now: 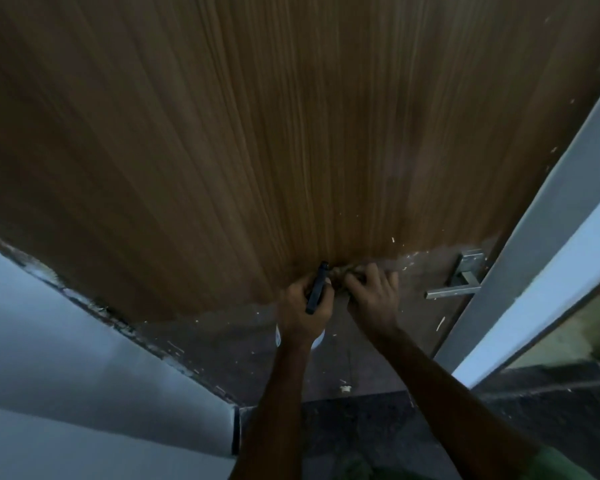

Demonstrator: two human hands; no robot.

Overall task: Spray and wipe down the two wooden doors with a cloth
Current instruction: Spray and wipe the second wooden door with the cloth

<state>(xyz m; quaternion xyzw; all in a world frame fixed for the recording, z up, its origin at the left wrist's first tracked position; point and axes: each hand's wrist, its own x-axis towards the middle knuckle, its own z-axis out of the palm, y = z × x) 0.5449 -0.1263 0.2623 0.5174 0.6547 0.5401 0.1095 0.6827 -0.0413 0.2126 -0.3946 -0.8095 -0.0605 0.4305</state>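
Our left hand (303, 308) has its grip curled round the spray bottle (316, 292), whose black head points at the wooden door (291, 133) while its white body shows below the wrist. Our right hand (371, 296) bunches the cloth (340, 273) against the door, left of the metal handle (456, 284).

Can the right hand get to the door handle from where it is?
Probably yes: the right hand grips the cloth beside the door handle, with only bare door between.
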